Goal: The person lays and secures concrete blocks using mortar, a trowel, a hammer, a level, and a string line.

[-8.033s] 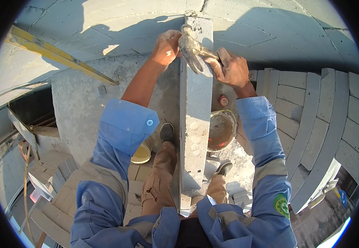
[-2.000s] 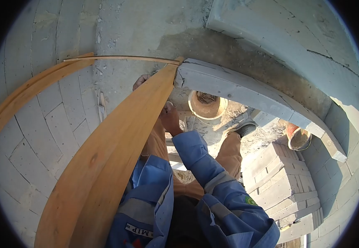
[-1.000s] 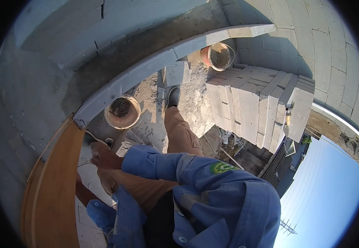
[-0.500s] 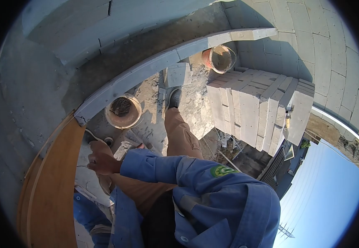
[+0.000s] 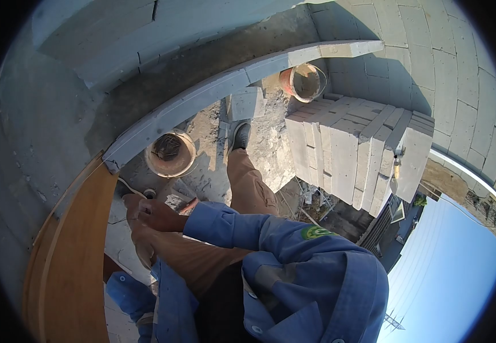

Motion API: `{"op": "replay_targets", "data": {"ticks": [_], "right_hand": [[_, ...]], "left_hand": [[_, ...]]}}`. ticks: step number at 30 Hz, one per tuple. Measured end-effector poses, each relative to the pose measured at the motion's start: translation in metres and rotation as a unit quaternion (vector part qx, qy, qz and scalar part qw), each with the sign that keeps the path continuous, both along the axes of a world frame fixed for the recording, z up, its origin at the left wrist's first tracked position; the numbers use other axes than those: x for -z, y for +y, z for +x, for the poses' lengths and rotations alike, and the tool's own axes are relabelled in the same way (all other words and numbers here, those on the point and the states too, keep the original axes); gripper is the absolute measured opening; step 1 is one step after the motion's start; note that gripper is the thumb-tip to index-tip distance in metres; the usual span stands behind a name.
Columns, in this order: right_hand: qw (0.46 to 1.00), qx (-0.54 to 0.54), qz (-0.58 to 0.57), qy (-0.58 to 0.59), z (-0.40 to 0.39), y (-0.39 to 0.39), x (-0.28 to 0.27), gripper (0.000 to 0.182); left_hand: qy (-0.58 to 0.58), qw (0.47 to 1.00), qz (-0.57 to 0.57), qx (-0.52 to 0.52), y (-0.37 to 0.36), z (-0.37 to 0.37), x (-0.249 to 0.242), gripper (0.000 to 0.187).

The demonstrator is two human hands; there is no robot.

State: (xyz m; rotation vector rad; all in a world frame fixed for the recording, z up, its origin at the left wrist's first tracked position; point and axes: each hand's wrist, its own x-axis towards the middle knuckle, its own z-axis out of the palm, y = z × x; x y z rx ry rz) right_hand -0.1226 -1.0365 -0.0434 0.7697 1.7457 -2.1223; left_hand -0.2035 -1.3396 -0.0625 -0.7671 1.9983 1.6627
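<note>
My right hand [image 5: 159,216], in a blue sleeve, is over my bent leg with its fingers curled together. A thin dark line [image 5: 117,222] runs between it and the wooden board [image 5: 76,251]; what the fingers pinch is too small to make out. My left arm [image 5: 125,291] reaches down beside the board. Only a bit of skin [image 5: 110,266] shows past that cuff, and the fingers are hidden behind the board's edge. Just beyond my right hand lie a small round object [image 5: 149,194] and a broken block piece [image 5: 174,201].
A low block wall [image 5: 202,91] curves across the front. Behind it on my side stand a bucket with dark contents [image 5: 169,153] and a reddish bucket [image 5: 303,82]. Stacked pale blocks [image 5: 348,148], with a yellow-handled tool [image 5: 397,166], stand at the right. My shoe [image 5: 241,136] is on the rubble-strewn floor.
My right hand has moved right, away from the board, and the sleeve has shifted with it. More skin now shows past my left cuff.
</note>
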Motion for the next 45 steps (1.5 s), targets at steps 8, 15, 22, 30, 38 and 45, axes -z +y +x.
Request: {"op": "replay_targets", "data": {"ticks": [8,15,22,30,38,45], "right_hand": [[0.994,0.045,0.102,0.024,-0.012,0.025,-0.02,0.03],[0.992,0.055,0.111,0.012,-0.027,0.034,-0.027,0.026],[0.992,0.112,0.037,0.044,-0.027,0.03,-0.029,0.023],[0.997,0.082,0.006,0.008,-0.027,0.038,-0.019,0.021],[0.998,-0.004,0.04,0.05,-0.014,0.051,-0.031,0.019],[0.998,-0.031,0.001,0.05,-0.011,0.055,-0.052,0.018]], "left_hand": [[-0.005,1.0,0.001,0.001,0.002,0.0,-0.003,0.048],[-0.012,1.0,0.002,0.003,0.002,0.003,-0.003,0.048],[-0.015,1.0,0.001,0.003,0.003,0.003,-0.003,0.048],[-0.019,1.0,0.001,0.002,0.005,0.003,-0.003,0.048],[-0.021,1.0,0.003,0.009,0.011,0.0,-0.002,0.048],[-0.019,1.0,-0.006,0.009,0.011,-0.003,-0.007,0.048]]}}
